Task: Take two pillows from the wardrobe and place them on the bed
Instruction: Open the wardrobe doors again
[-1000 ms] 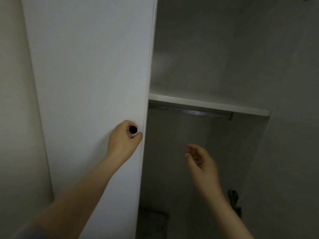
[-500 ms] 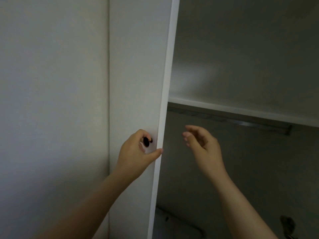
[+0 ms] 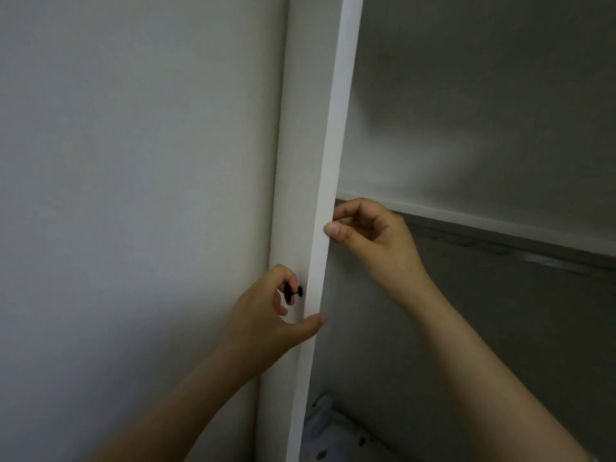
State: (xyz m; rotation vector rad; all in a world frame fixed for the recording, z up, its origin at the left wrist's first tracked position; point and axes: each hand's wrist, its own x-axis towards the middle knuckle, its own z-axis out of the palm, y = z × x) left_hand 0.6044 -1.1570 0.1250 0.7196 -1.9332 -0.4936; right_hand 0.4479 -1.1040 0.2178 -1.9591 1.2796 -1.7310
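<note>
At the wardrobe's left side, the white door (image 3: 320, 201) is seen almost edge-on, swung wide toward the wall (image 3: 133, 195). Its small dark knob (image 3: 293, 291) is pinched by the curled fingers of the left hand (image 3: 266, 315), while the thumb is laid against the door's front edge; the grip appears chosen so that the door can be steered and steadied by its handle. Higher up, the same edge is touched by the right hand (image 3: 370, 235), its fingers loosely curled and the thumb tip pressed on the edge, nothing being held in it; this is judged to be a bracing contact that keeps the panel from swinging back across the opening.

Inside, a white shelf (image 3: 483, 221) is crossed beneath by a hanging rail (image 3: 533, 258), and the space above the shelf is seen to be bare. Low down in the wardrobe, just right of the door's edge, a pale patterned fabric (image 3: 330, 435) is glimpsed; it may be one of the pillows, though too little is shown for this to be settled. No pillow has yet been taken, and the bed is not in view. Access to the lower compartment is partly blocked by the door edge and by both forearms
</note>
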